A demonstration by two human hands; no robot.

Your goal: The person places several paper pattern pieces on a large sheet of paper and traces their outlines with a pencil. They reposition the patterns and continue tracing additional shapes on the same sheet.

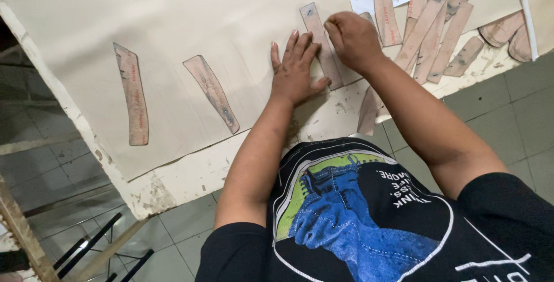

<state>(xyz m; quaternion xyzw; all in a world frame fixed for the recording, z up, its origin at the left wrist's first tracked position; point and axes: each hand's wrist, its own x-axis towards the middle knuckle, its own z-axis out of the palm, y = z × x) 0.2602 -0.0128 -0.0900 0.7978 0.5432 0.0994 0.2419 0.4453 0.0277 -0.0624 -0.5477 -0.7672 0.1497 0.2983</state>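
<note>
Cream sheet [173, 22] covers the chipped white desk [190, 175] above grey floor tiles [513, 109]. Left hand [294, 71] lies spread flat on it; right hand [352, 39] pinches a brown pattern strip [316, 28], fingertips hidden.

A worn white bench [173, 181] with chipped paint stands on a grey tiled floor [513, 109] — below its left corner, dark metal bars [92, 244] beside a wooden post [20, 230].
</note>
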